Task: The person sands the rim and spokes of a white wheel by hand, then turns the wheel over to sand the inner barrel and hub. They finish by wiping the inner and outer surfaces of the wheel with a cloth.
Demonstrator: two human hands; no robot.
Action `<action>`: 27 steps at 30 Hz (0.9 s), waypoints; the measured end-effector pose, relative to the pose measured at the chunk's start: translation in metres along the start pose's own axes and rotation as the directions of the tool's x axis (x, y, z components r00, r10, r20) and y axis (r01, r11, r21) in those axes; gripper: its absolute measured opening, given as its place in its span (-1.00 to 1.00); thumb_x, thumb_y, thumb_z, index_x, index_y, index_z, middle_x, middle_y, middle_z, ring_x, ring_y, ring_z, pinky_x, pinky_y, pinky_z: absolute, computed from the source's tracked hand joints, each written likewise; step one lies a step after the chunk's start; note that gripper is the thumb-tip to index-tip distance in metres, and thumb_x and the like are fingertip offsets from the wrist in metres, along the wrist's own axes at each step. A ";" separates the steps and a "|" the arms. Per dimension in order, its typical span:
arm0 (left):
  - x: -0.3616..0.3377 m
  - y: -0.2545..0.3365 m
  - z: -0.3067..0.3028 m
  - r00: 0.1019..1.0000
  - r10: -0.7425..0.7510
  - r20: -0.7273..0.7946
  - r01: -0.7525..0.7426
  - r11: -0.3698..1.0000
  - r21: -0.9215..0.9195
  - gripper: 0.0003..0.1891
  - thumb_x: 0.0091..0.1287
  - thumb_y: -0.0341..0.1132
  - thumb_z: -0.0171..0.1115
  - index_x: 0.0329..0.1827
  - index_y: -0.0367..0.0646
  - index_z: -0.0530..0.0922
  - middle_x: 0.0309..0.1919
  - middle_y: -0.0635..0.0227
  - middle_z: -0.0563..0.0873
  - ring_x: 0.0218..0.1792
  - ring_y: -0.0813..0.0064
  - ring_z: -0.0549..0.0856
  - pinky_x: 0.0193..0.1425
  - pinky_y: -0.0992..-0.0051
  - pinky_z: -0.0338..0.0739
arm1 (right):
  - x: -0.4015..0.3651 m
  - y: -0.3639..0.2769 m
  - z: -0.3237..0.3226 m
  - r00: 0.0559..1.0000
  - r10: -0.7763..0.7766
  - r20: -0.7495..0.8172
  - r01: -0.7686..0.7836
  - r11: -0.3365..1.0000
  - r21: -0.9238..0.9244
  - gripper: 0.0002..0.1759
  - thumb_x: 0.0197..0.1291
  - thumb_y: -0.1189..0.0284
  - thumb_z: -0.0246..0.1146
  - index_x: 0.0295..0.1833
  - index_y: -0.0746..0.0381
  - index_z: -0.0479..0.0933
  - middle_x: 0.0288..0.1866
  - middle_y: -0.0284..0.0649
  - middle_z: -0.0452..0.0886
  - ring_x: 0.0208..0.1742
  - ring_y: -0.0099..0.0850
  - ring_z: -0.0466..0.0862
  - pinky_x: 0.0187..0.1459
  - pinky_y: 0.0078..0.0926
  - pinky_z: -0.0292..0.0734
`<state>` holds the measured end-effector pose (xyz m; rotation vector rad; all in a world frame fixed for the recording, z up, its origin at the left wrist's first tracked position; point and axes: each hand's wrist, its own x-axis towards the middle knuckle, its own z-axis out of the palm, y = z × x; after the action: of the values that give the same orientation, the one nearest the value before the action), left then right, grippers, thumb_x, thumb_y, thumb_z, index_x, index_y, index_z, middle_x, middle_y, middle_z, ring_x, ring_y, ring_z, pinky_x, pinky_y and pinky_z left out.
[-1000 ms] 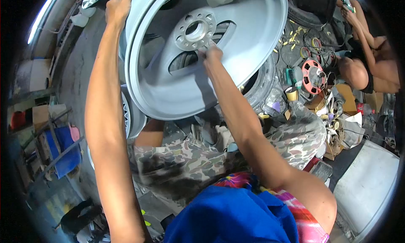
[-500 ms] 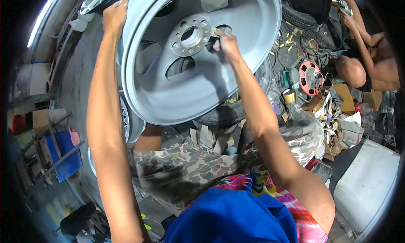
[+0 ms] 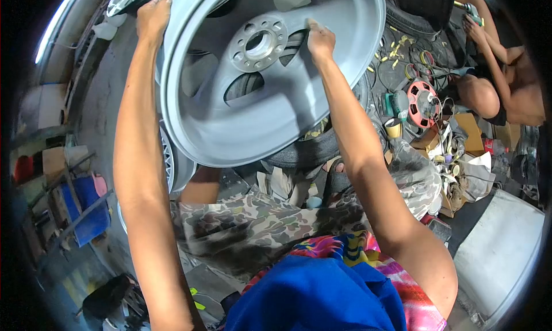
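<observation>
A large grey car wheel rim is tilted up before me, its inner barrel and bolt-hole hub facing me. At its upper left edge my left hand is closed around the lip. My right hand reaches inside the barrel and presses its bunched fingers on a spoke, right of the hub. Between those fingers is a small tan piece, which looks like folded sandpaper and is mostly hidden now. Behind the rim's lower side lies a black tyre.
Another wheel is at the left, below the rim. A co-worker's hand holds a tool at the upper right. Near it are a red cable reel, a green power tool, hoses and yellow scraps. A white panel lies lower right.
My right hand has moved up and to the right, from beside the hub's bolt holes farther along the spoke. The rim has shifted slightly up and left, with my left hand still on its lip.
</observation>
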<state>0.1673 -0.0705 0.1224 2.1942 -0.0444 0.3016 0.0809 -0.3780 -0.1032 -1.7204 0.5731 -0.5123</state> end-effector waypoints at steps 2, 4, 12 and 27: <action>0.002 0.002 -0.003 1.000 0.012 -0.012 -0.011 0.999 0.050 -0.28 0.30 0.32 0.38 0.00 -0.30 0.79 -0.28 0.29 0.82 -0.27 0.57 0.72 -0.11 0.55 0.58 | -0.003 0.004 0.026 0.977 -0.160 -0.142 0.118 0.957 -0.266 -0.62 0.43 0.22 0.13 -0.07 0.26 0.75 -0.15 0.12 0.73 0.01 0.14 0.69 0.08 0.03 0.55; 0.002 -0.001 -0.006 1.000 0.010 -0.012 -0.009 0.997 0.076 -0.28 0.30 0.32 0.38 0.01 -0.30 0.79 -0.27 0.28 0.82 -0.26 0.56 0.72 -0.10 0.54 0.58 | -0.017 -0.001 0.047 0.945 -0.206 -0.256 0.148 0.962 -0.230 -0.60 0.43 0.20 0.12 -0.10 0.26 0.75 -0.11 0.15 0.73 0.07 0.12 0.69 0.13 -0.01 0.55; 0.004 -0.001 -0.004 0.999 0.031 -0.030 -0.027 0.991 0.132 -0.33 0.34 0.29 0.35 -0.14 -0.33 0.75 -0.36 0.28 0.76 -0.30 0.54 0.64 -0.13 0.45 0.53 | -0.002 -0.007 0.011 0.998 -0.060 0.029 0.065 0.977 -0.202 -0.65 0.41 0.26 0.13 -0.17 0.27 0.74 -0.06 0.21 0.73 0.07 0.10 0.69 0.14 -0.03 0.55; 0.021 -0.025 -0.010 1.000 0.022 -0.002 -0.021 0.999 0.047 -0.28 0.35 0.31 0.34 0.10 -0.29 0.77 -0.21 0.30 0.82 -0.18 0.56 0.71 -0.02 0.53 0.57 | -0.018 -0.031 0.021 0.942 -0.335 0.023 0.335 0.935 -0.118 -0.67 0.41 0.27 0.21 -0.02 0.26 0.76 -0.21 0.09 0.76 -0.09 0.08 0.73 0.03 -0.02 0.58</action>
<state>0.1892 -0.0456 0.1137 2.2412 -0.0598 0.3208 0.0824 -0.3453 -0.0781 -1.9471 0.3122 -0.7282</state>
